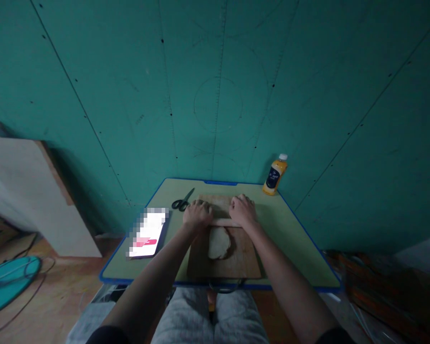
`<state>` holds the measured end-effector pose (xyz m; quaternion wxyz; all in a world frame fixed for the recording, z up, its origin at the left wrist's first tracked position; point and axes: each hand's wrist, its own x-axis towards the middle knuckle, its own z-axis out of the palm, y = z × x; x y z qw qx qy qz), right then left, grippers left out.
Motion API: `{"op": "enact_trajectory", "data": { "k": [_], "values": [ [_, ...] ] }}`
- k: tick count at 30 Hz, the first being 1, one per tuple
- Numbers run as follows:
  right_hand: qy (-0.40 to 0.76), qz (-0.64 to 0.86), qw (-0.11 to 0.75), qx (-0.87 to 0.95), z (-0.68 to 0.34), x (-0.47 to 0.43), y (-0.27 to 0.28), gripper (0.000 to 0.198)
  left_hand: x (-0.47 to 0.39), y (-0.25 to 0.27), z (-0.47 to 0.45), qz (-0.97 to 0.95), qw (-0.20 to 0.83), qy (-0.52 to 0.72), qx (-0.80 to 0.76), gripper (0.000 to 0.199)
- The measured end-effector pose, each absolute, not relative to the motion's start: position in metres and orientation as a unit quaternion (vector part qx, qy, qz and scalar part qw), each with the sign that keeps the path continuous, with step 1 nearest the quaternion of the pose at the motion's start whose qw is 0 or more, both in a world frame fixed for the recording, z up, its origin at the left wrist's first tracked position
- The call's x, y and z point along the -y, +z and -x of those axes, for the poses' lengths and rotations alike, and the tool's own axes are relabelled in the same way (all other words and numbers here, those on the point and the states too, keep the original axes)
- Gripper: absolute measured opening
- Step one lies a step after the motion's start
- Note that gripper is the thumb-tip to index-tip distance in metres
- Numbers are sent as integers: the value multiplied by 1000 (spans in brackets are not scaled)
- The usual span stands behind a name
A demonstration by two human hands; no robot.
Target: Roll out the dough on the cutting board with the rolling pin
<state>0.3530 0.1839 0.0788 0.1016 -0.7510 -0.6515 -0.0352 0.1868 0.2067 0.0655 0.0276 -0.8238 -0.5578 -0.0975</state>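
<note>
we have both hands on a wooden rolling pin [225, 222] laid crosswise on the cutting board [243, 263]. the left hand [197, 215] rests over its left end and the right hand [242, 210] over its right end, fingers curled down onto the wood; whether they wrap fully around it we cannot tell. the flat piece of pale dough [219, 242] lies on the board just on our side of the fingers, touching or nearly touching the pin.

in our judgement, the main risk is the dough sticking to the pin or the board and tearing, since we see no flour. uneven pressure from one hand could also thin it on one side. the board reaches the near edge of the tabletop [294, 224], so a hard push might shift it.

left of the left fingers, scissors [182, 202] lie close by, and a phone [147, 233] sits further left and nearer to us. beyond the right fingers, at the far corner, stands an orange bottle [275, 175], its white cap on and orange to the shoulder; it is well apart from the hands.
</note>
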Motion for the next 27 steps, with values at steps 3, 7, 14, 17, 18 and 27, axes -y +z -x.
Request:
{"op": "enact_trajectory", "data": {
  "k": [3, 7, 14, 17, 18, 27],
  "values": [
    [-37, 755, 101, 646, -352, -183, 78, 26, -209, 61, -185, 825, 61, -113, 551, 39],
    [-12, 763, 93, 640, -349, -174, 75, 29, -203, 57, -181, 829, 83, -124, 538, 43],
    [-36, 743, 61, 665, -337, -144, 79, 33, -182, 55, -172, 832, 106, -155, 523, 46],
    [-61, 732, 69, 675, -331, -126, 81, 32, -169, 57, -166, 835, 95, -154, 520, 44],
    [-65, 728, 73, 679, -329, -118, 80, 33, -163, 57, -163, 836, 89, -159, 518, 44],
    [-56, 624, 126, 769, -336, -64, 77, 35, -109, 48, -130, 862, 42, -185, 470, 40]
  ]
}}
